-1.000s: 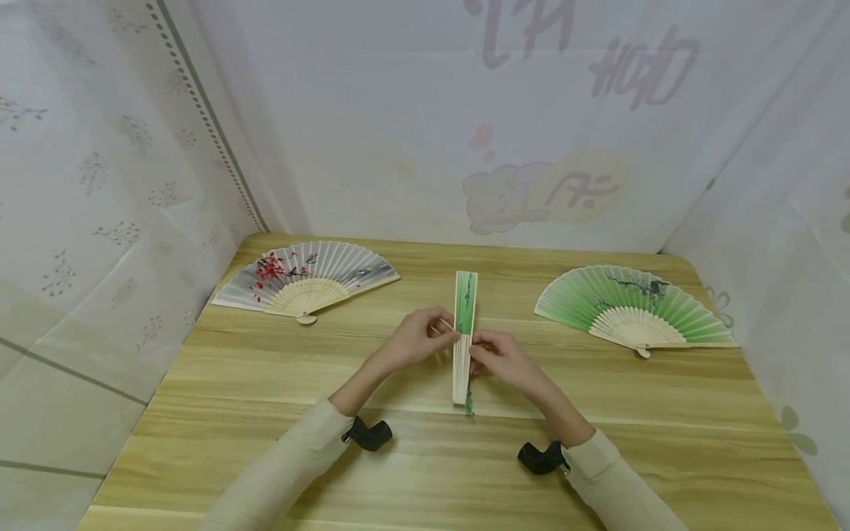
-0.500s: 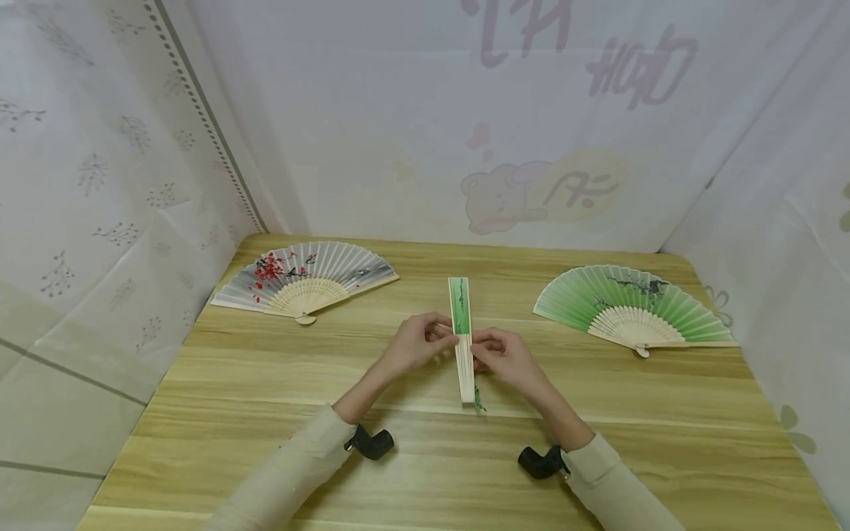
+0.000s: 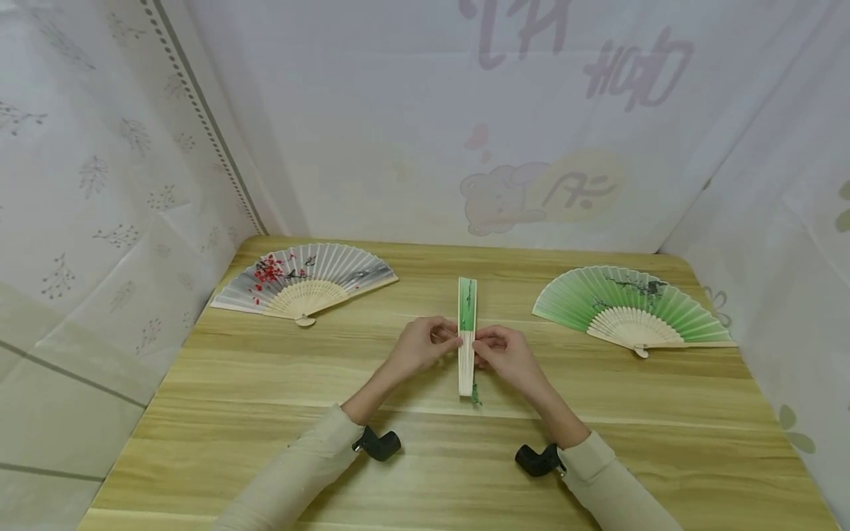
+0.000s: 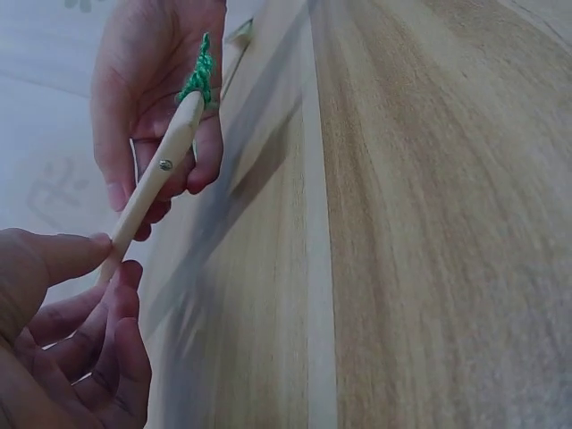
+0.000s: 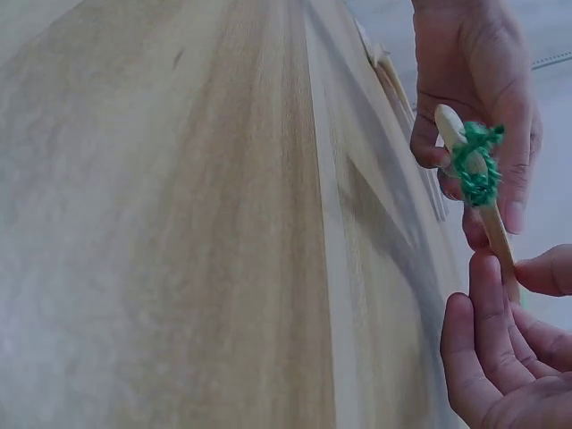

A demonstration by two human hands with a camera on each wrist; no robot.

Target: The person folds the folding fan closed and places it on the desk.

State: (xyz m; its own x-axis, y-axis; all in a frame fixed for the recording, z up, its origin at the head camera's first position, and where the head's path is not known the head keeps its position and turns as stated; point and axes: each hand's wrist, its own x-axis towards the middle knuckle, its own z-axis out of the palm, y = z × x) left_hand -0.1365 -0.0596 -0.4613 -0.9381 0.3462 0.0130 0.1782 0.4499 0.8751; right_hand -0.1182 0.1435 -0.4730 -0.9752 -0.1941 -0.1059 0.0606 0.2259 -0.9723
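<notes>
Between both hands a folded green folding fan (image 3: 467,339) is held up above the table, its green cloth end pointing away and its pale ribs toward me. My left hand (image 3: 421,344) pinches its left side between thumb and fingers, and my right hand (image 3: 505,349) pinches the right side at about the same height. In the left wrist view the fan's pivot end (image 4: 166,165) shows a metal rivet. A green cord (image 5: 478,165) hangs at that end in the right wrist view.
A spread grey-white fan with red blossoms (image 3: 315,284) lies at the back left of the wooden table (image 3: 425,472). At the back right lies a spread green fan (image 3: 627,302). Patterned white cloth (image 3: 372,133) hangs behind and at the sides.
The folded fan has swung and turned slightly between the hands, its near end shifting sideways and back. Both hands keep hold of it and have barely moved. The two spread fans lie still.
</notes>
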